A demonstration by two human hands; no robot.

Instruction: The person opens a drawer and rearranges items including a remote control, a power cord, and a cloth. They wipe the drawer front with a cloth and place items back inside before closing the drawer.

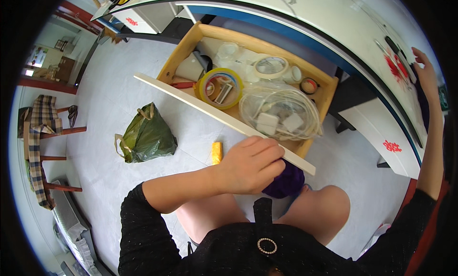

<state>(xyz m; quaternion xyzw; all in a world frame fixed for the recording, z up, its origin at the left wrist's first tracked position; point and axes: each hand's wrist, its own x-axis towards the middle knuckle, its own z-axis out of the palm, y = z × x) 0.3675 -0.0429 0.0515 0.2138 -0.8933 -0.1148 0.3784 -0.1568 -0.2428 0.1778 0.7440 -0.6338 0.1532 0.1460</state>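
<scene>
My left hand [252, 164] is closed over the top edge of the white front panel [200, 109] of a pulled-out wooden drawer [247, 34]. Inside lie a wide yellow tape roll [238, 95], a white tape roll [286, 67], a small dark tape roll [309, 85], and a clear plastic bag [282, 109] with coiled white cable and white adapters. Far to the right, my right hand [425, 74] is over the edge of the white marbled top [343, 29], fingers apart. Close to it are a black-handled tool [393, 45], red tassel-like decoration [393, 67] and dark cloth [422, 97].
A green plastic bag [152, 136] stands on the grey tiled floor [107, 75], with a yellow packet [217, 152] nearby. Purple cloth [286, 181] is below the drawer front, between my knees. Chairs with a checked cloth [46, 113] line the left. A white cabinet front [379, 129] is at right.
</scene>
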